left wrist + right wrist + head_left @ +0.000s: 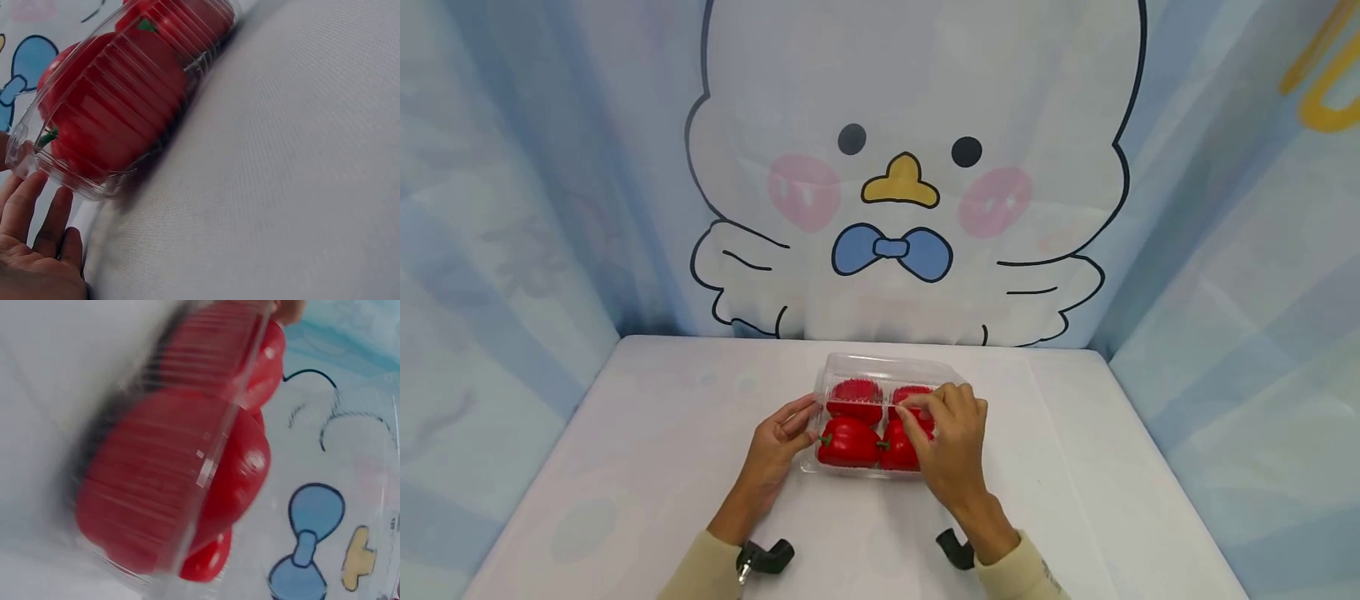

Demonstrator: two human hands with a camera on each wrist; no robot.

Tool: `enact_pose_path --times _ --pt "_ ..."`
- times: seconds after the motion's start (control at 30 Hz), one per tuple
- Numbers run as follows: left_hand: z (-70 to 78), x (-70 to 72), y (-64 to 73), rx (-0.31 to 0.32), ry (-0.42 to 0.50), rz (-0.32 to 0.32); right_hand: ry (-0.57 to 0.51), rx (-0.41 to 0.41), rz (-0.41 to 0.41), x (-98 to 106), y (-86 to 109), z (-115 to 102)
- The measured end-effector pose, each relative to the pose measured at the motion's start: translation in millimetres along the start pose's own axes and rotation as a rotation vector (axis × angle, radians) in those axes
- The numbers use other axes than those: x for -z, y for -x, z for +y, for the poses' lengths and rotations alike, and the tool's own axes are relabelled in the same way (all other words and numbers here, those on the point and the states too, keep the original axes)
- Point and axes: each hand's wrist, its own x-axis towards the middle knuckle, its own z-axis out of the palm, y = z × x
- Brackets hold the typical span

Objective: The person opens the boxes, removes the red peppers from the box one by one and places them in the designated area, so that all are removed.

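A clear plastic clamshell box point(880, 473) holds several red bell peppers point(848, 442) with green stems. Its hinged lid point(895, 367) stands tilted up at the back, its free edge leaning over the rear peppers. At the box's left end, my left hand point(778, 442) holds the rim. In the left wrist view, the fingers of my left hand point(37, 244) reach up to the ribbed side wall. My right hand point(951, 442) pinches the lid's edge between thumb and fingertips, above the right-hand peppers. Only a bit of finger shows at the top of the right wrist view.
Beneath the box is a white-covered table point(647, 467). A curtain point(910, 83) printed with a cartoon bird hangs behind it, and blue-white cloth point(482, 275) encloses the sides. Black wrist-camera mounts point(767, 557) stick out near both cuffs.
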Motion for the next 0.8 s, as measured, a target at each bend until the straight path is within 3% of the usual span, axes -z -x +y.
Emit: enact_pose_path --times 0.3,0.8 --pt "-3.3 2.5 1.0 -0.027 -0.049 0.008 -0.049 0.005 0.041 -2.0 -31.3 6.6" --pt "-2.2 2.1 3.0 -0.040 -0.038 -0.002 -0.123 -0.090 0.031 -0.7 -50.7 23.1"
